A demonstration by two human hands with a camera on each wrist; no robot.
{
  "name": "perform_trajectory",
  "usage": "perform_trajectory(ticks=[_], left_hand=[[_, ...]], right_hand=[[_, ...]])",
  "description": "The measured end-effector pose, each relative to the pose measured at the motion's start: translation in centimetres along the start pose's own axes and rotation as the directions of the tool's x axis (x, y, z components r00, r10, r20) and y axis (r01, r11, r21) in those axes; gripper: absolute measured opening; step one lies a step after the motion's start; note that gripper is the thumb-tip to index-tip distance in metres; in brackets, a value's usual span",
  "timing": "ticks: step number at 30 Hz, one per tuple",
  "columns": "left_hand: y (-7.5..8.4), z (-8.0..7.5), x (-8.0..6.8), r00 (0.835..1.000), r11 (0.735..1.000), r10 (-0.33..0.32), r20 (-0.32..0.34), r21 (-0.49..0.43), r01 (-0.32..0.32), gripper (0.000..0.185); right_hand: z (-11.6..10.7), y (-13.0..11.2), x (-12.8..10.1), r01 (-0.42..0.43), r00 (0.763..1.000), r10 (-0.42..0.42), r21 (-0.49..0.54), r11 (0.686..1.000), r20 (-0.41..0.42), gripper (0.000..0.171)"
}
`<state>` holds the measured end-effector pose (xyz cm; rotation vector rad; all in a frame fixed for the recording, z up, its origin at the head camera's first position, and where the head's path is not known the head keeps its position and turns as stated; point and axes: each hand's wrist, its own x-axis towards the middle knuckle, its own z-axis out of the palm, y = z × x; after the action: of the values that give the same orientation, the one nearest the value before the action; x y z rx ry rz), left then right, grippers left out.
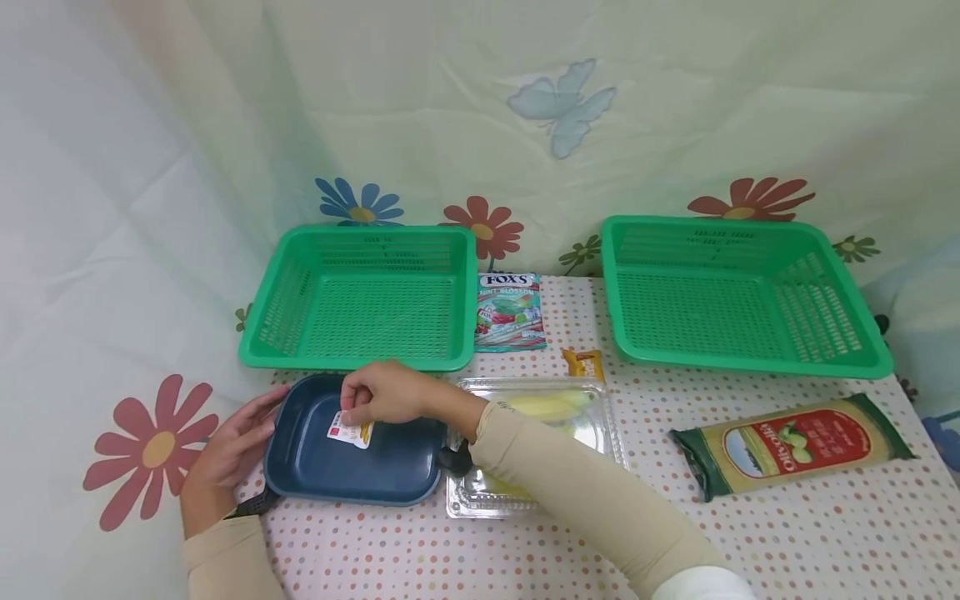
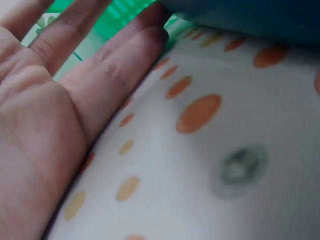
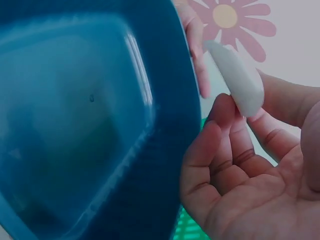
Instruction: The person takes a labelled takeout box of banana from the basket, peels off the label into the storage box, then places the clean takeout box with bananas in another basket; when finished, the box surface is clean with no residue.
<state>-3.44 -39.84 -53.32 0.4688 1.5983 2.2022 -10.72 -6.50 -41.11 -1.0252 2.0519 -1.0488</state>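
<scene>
My right hand (image 1: 390,393) pinches a small white sachet (image 1: 349,432) with red and yellow print, held over a dark blue rectangular tray (image 1: 337,473). In the right wrist view, the thumb and fingertips grip the sachet (image 3: 241,82) by one end, beside the tray's wall (image 3: 167,100). At the tray's left side is my left hand (image 1: 228,446), its fingers extended along the rim. The left wrist view shows that palm (image 2: 35,125) open, with fingertips by the tray's underside (image 2: 260,22). Nothing lies in the part of the tray I can see.
Two green baskets (image 1: 360,364) (image 1: 757,367) stand at the back. Between them lie a Fox's candy bag (image 1: 512,312) and a small yellow packet (image 1: 583,364). Right of the tray, partly behind my right forearm, is a clear plastic box (image 1: 480,507) holding something yellow. A pasta pack (image 1: 795,446) lies far right.
</scene>
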Motion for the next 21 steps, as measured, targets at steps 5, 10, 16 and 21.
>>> perform_trajectory(ticks=[5, 10, 16, 21], left_hand=[[-0.4, 0.0, -0.1, 1.0, 0.999, 0.024, 0.002, -0.028, -0.024, 0.062], [-0.3, 0.1, -0.7, 0.999, 0.999, 0.039, 0.016, -0.038, -0.039, 0.062], [-0.1, 0.2, -0.8, 0.999, 0.997, 0.037, 0.02, -0.064, -0.036, 0.061], [-0.2, 0.0, -0.3, 1.0, 0.999, 0.018, 0.015, -0.035, -0.017, 0.061]], right_hand=[[0.3, 0.5, 0.2, -0.065, 0.997, 0.066, -0.033, 0.997, 0.033, 0.013], [0.7, 0.3, 0.4, -0.085, 0.992, 0.094, -0.105, 0.991, 0.082, 0.017], [0.9, -0.3, 1.0, -0.113, 0.982, 0.139, -0.188, 0.976, 0.129, 0.017], [1.3, -0.7, 2.2, -0.094, 0.975, 0.14, -0.254, 0.963, 0.171, 0.01]])
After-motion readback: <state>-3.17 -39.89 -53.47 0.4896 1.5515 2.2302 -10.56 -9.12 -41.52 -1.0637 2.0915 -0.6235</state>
